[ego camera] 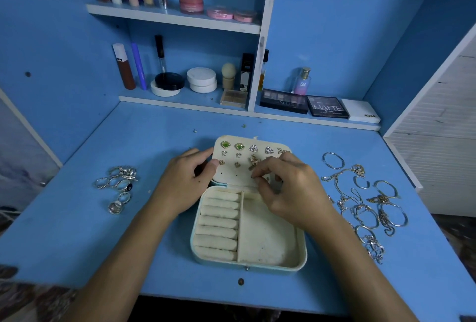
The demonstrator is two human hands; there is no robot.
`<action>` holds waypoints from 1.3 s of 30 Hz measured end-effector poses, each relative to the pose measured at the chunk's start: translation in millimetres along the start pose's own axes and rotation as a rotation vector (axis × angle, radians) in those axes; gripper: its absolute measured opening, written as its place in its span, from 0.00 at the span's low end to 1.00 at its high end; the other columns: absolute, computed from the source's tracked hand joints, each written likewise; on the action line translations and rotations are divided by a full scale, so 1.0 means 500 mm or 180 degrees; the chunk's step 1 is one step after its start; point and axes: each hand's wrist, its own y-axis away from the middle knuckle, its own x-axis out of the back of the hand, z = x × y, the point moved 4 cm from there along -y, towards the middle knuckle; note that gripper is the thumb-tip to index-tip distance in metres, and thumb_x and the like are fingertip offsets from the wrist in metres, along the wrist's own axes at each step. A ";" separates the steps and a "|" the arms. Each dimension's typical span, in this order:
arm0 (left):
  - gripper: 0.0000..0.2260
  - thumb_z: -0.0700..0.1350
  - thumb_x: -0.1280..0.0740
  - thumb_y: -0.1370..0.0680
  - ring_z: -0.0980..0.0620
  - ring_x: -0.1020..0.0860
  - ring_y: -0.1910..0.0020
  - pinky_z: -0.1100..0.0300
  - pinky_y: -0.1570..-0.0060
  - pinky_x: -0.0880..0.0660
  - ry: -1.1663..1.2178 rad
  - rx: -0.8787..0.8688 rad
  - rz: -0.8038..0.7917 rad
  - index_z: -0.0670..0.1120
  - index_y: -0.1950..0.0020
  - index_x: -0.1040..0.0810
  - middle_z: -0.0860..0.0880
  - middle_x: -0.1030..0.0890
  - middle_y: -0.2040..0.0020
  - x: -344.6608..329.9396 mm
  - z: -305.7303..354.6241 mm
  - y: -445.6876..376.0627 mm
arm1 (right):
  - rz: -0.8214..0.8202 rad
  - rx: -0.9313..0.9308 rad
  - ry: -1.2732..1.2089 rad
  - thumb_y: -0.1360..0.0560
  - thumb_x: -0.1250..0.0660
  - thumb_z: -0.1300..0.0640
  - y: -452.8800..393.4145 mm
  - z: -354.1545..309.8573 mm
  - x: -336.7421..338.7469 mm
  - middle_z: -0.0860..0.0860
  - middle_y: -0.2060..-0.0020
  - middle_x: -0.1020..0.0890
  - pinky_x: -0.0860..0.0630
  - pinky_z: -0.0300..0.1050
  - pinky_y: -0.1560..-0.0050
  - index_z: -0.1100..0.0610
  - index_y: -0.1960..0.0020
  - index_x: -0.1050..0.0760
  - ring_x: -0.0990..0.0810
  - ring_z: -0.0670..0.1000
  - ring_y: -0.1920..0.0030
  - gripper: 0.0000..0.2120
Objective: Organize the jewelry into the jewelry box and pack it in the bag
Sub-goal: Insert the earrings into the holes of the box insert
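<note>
The jewelry box (248, 229) lies open at the middle of the blue desk (154, 257), its lid (247, 160) propped up at 12 o'clock and studded with earrings (239, 146). The left hand (185, 182) grips the lid's left edge, thumb on the inner face. The right hand (288, 187) pinches something small against the lid's lower row — too small to tell what. Inside the box, ring rolls (219, 226) fill the 9 o'clock side; a plain compartment sits at 3 o'clock. Rings (118, 182) lie on the desk at 9 o'clock, well apart from the box; bracelets and chains (365, 200) at 3 o'clock. No bag shows.
</note>
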 end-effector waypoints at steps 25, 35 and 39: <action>0.08 0.43 0.30 0.22 0.52 0.20 0.52 0.62 0.52 0.24 0.0761 0.0082 -0.0084 0.58 0.51 0.24 0.53 0.19 0.55 0.041 0.033 0.009 | 0.0460 -0.1447 -0.0620 0.23 0.39 0.62 0.074 -0.112 -0.006 0.49 0.67 0.19 0.26 0.51 0.63 0.51 0.53 0.25 0.26 0.53 0.67 0.08; 0.08 0.42 0.31 0.21 0.58 0.19 0.55 0.64 0.53 0.24 0.0719 -0.0034 -0.0068 0.57 0.52 0.24 0.60 0.19 0.55 0.050 0.055 0.041 | 0.0913 -0.3070 -0.3272 0.21 0.36 0.61 0.101 -0.131 -0.019 0.46 0.64 0.17 0.21 0.49 0.52 0.50 0.56 0.24 0.19 0.49 0.62 0.08; 0.09 0.42 0.31 0.21 0.60 0.20 0.56 0.72 0.58 0.28 0.0661 -0.0034 -0.0039 0.57 0.53 0.25 0.61 0.18 0.55 0.053 0.063 0.055 | 0.1421 -0.3495 -0.4984 0.20 0.40 0.68 0.101 -0.141 -0.018 0.58 0.54 0.16 0.21 0.42 0.62 0.57 0.47 0.28 0.22 0.53 0.59 0.07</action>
